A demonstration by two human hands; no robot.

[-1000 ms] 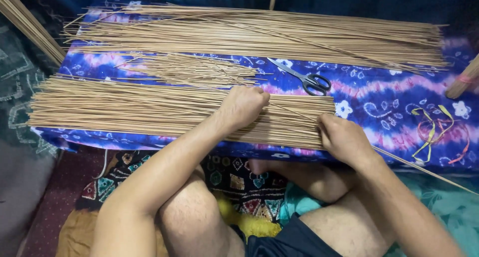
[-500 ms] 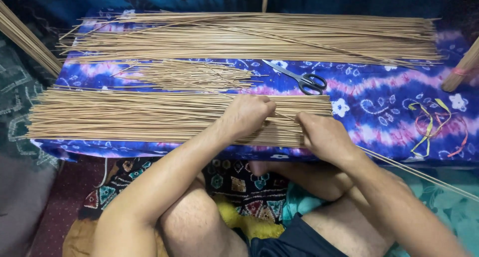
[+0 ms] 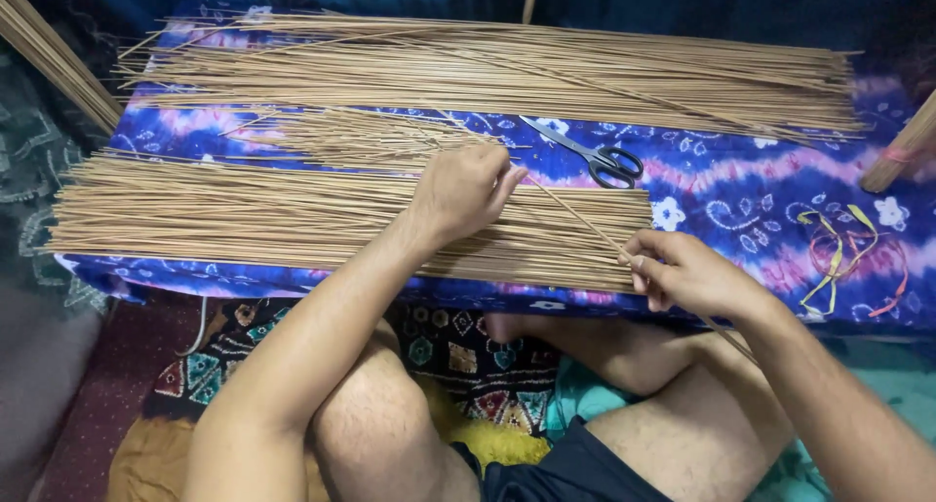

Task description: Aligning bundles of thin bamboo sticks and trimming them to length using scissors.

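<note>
Blue-purple tie-dye cloth covers the low work surface; we sit cross-legged in front of it, patterned mats under our legs.

Head view, what changed: half a second back both our hands sat close together on the near bundle's right end. Now the right hand has pulled away right and toward us, off the bundle's edge, and a single thin stick has come away with it. That stick now runs diagonally from under the left hand's fingertips, across the bundle's right end, through the right hand and on past our right knee. We read that as one stick separated out of the pile.

Left hand: loosely curled, palm down, fingers resting on the top of the near stick bundle near its far edge, fingertips at the single stick's far end. Pressing rather than clamping anything.

Right hand: fingers closed narrow around the single stick, thumb on top, held just off the near-right corner of the bundle above the cloth edge.

Around them: black-handled scissors lie on the cloth just beyond the left hand, blades shut. A small loose stick pile sits left of the scissors. A far bundle spans the back. Yellow and pink bands lie on the cloth at right.
</note>
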